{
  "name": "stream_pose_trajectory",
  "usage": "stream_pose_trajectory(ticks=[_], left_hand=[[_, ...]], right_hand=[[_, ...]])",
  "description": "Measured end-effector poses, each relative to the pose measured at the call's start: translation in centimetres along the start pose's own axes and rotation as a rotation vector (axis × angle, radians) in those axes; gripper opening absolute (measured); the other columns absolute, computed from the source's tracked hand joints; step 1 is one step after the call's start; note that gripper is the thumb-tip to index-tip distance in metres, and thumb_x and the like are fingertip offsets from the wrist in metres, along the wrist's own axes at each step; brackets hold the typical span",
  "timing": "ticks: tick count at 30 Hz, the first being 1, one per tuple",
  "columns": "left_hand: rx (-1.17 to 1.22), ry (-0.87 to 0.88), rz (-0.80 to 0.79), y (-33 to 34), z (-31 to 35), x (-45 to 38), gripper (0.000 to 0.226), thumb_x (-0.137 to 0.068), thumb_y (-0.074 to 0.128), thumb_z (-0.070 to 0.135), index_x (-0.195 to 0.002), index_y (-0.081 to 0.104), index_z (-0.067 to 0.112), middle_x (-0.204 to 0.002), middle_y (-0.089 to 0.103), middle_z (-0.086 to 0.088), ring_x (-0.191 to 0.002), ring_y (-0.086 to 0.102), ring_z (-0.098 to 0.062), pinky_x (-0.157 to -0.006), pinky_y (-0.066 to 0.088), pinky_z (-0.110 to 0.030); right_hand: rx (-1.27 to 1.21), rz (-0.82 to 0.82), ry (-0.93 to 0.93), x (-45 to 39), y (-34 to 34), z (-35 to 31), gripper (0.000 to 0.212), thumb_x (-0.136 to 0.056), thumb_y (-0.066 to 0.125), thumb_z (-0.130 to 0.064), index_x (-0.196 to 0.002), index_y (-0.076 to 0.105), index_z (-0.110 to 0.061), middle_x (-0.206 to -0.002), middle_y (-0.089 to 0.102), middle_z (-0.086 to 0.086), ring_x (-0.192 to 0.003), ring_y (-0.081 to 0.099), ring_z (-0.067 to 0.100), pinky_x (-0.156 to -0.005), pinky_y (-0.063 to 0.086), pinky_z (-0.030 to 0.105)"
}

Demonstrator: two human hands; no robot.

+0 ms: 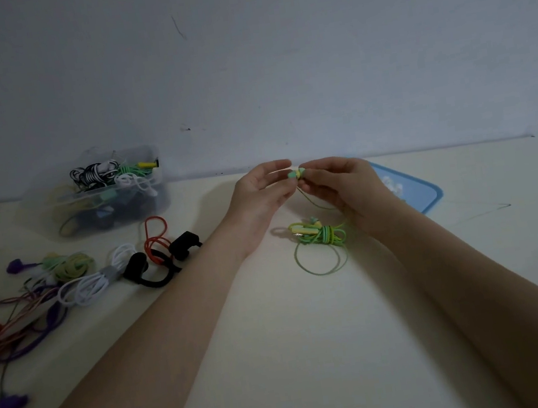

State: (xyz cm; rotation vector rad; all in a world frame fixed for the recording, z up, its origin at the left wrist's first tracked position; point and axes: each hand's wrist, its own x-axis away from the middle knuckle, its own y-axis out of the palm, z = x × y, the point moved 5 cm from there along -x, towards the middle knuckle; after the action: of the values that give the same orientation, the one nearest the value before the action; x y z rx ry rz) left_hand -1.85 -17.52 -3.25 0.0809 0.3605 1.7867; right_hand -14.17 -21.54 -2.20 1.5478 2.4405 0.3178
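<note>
Head: cables [97, 172] in tub [160, 198]; earbuds [295, 174] aloft

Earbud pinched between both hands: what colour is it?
The earbud is mint green with a yellow band, best seen in the head view.

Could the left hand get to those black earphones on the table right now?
Probably yes. The black earphones lie uncovered on the table, left of the left hand, with nothing between. But it pinches the green earbud together with the right hand, so it must let go first.
</note>
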Motion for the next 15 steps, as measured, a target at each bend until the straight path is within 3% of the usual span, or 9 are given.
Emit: stream_pose_trajectory(ticks=[5, 10, 15], left_hand=[[-0.022, 0.009, 0.021, 0.01, 0.05, 0.09, 0.023, -0.084, 0.057, -0.009, -0.092, 0.062, 0.012, -0.087, 0.062, -0.003, -0.076, 0.061, -0.006, -0.075, 0.051, -0.013], [-0.116, 0.058, 0.043, -0.18, 0.14, 0.22, 0.022, -0.083, 0.059, -0.006, -0.087, 0.065, 0.015, -0.087, 0.063, -0.002, -0.084, 0.059, -0.01, -0.082, 0.049, -0.017], [-0.235, 0.1, 0.034, 0.22, 0.41, 0.62, 0.023, -0.081, 0.062, -0.006, -0.083, 0.064, 0.017, -0.087, 0.065, 0.0, -0.085, 0.059, -0.011, -0.089, 0.048, -0.026]], right_hand=[[0.047, 0.008, -0.039, 0.22, 0.05, -0.09, 0.011, -0.086, 0.057, 0.005, -0.081, 0.065, -0.001, -0.068, 0.068, 0.006, -0.061, 0.064, 0.011, -0.067, 0.055, 0.017], [-0.064, 0.009, -0.007, 0.37, -0.04, 0.11, 0.016, -0.092, 0.048, 0.004, -0.09, 0.064, 0.002, -0.055, 0.064, 0.0, -0.064, 0.066, 0.012, -0.075, 0.056, 0.02], [0.066, 0.007, -0.032, 0.54, -0.32, -0.16, 0.013, -0.088, 0.052, 0.006, -0.089, 0.065, 0.005, -0.078, 0.068, 0.011, -0.066, 0.066, 0.012, -0.072, 0.055, 0.017]])
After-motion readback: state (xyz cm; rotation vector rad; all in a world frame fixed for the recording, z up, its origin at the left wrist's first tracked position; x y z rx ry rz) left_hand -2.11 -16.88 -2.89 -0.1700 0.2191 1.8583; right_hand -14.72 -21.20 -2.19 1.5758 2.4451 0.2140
